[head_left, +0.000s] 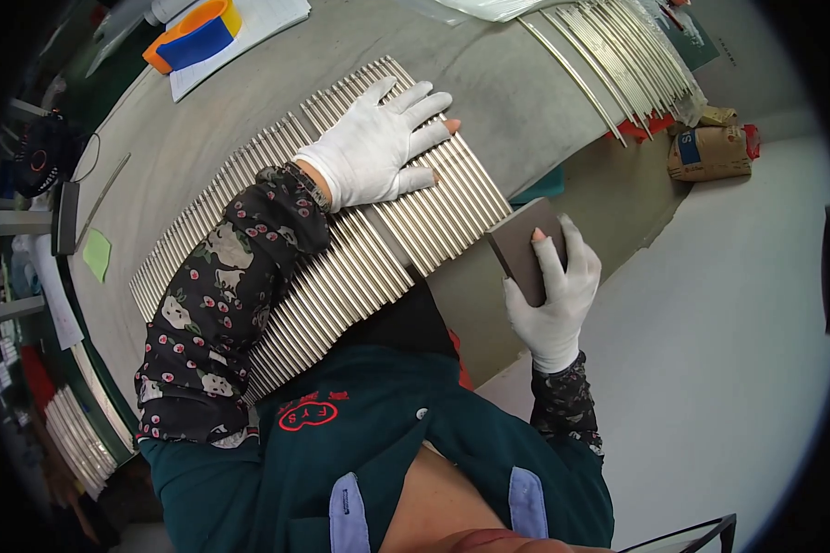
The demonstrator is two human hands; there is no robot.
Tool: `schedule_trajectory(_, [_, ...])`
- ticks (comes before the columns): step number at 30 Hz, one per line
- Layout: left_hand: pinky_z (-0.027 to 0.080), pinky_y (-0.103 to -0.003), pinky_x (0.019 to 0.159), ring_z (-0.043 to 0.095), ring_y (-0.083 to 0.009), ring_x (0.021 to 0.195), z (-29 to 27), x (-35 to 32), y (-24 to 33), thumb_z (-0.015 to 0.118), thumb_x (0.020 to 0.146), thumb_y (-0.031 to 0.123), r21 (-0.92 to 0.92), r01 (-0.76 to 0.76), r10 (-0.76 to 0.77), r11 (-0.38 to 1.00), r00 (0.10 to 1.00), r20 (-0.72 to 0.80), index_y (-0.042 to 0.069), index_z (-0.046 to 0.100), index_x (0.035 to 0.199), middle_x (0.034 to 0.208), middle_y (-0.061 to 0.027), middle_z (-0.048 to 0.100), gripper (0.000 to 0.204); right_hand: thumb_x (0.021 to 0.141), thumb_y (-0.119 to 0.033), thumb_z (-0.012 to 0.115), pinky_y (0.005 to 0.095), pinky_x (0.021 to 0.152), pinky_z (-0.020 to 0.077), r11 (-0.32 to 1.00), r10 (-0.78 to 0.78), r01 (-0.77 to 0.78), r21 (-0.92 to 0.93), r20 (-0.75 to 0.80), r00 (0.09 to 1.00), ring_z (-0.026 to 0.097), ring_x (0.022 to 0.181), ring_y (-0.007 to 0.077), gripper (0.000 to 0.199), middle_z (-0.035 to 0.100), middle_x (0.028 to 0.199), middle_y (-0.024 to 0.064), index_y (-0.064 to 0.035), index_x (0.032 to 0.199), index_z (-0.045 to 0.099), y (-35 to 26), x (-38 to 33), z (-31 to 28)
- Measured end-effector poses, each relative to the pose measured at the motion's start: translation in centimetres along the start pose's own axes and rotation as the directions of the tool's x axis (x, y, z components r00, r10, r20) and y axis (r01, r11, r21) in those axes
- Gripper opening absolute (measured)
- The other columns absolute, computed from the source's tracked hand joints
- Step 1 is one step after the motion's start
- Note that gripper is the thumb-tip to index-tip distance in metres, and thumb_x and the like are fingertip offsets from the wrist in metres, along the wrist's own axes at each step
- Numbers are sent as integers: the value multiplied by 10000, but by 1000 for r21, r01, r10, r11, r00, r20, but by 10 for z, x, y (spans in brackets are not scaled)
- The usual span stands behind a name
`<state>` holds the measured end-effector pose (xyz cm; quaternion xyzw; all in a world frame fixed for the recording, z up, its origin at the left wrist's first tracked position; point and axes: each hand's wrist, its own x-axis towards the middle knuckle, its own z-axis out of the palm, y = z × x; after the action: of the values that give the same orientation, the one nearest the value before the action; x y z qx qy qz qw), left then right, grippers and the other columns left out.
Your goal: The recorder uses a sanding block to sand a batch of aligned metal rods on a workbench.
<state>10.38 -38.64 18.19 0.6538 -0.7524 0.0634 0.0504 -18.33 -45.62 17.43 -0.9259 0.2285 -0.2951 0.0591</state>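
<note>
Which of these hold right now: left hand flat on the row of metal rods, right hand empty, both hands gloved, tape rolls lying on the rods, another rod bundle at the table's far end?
1. The left hand lies flat on the row of metal rods. True.
2. The right hand is empty. False: it grips a grey-brown sanding block.
3. Both hands wear white gloves. True.
4. The orange and blue tape rolls lie on the rods. False: they sit on a white sheet, apart from the rods.
5. A second bundle of rods lies at the table's far end. True.
</note>
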Motion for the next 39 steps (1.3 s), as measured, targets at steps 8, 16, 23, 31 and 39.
schedule_trajectory(8, [188, -480, 1145, 292, -325, 1386, 5, 4, 2, 447, 940, 393, 4, 66, -66, 998, 998, -18, 35, 395, 1387, 1461, -150, 371, 576, 575, -169, 781, 426, 853, 413, 998, -61, 62, -16, 32, 998, 484, 1060, 327, 628, 456, 1310, 212, -140, 1172, 586, -10, 16, 3])
schedule_trajectory(16, [217, -492, 1131, 319, -316, 1367, 1, 2, 3, 495, 905, 362, -8, 101, -101, 995, 995, -24, 44, 450, 1351, 1422, -120, 413, 550, 672, -206, 735, 430, 823, 413, 982, -113, 127, -139, 109, 988, 480, 1086, 343, 546, 441, 1307, 225, -165, 1194, 583, -30, 44, 18])
schedule_trajectory(23, [228, -498, 1126, 326, -324, 1359, 2, 5, 5, 512, 891, 353, -14, 74, -75, 997, 996, -39, 44, 458, 1339, 1408, -117, 422, 548, 651, -183, 746, 432, 826, 421, 982, -103, 119, -146, 115, 988, 480, 1076, 359, 539, 450, 1292, 245, -150, 1169, 598, -33, 48, 16])
schedule_trajectory(31, [224, -499, 1123, 321, -326, 1366, 3, 5, 3, 496, 895, 377, 0, 79, -79, 997, 997, -19, 46, 455, 1331, 1404, -122, 424, 549, 610, -157, 762, 432, 864, 408, 979, 77, -22, -203, 266, 961, 501, 1070, 357, 548, 464, 1291, 213, -149, 1138, 616, 4, -36, -6])
schedule_trajectory(39, [210, -502, 1129, 303, -326, 1378, 4, 7, 4, 492, 902, 416, 12, 118, -118, 993, 993, 7, 66, 457, 1345, 1429, -121, 405, 566, 587, -137, 767, 441, 877, 410, 992, 117, -111, -59, 113, 987, 481, 1062, 347, 562, 463, 1295, 214, -140, 1128, 616, -3, -24, -15])
